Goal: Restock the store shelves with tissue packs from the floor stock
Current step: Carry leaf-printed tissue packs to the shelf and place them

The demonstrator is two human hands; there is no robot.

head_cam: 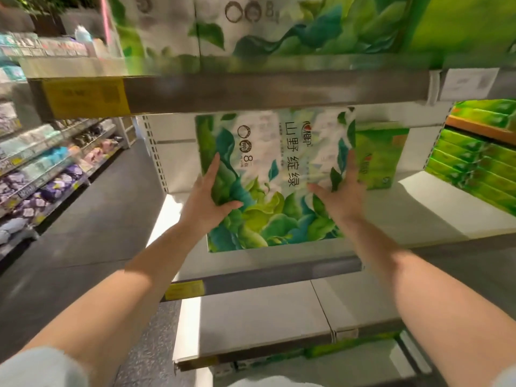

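A large tissue pack (276, 174) with green and teal leaf print stands upright on the middle shelf (418, 219) of the rack. My left hand (208, 199) lies flat against its left edge, fingers straight, thumb across the front. At the pack's right side my right hand (339, 191) presses with straight, spread fingers. Both forearms reach up from the bottom of the view. A smaller bright green pack (382, 155) stands just behind and right of the large one.
More leaf-print packs (251, 32) fill the shelf above. Stacked green boxes (474, 163) sit at the right. The lower shelf (265, 317) is white and bare. An aisle floor (92, 233) and racks of purple and pastel goods (50, 174) lie left.
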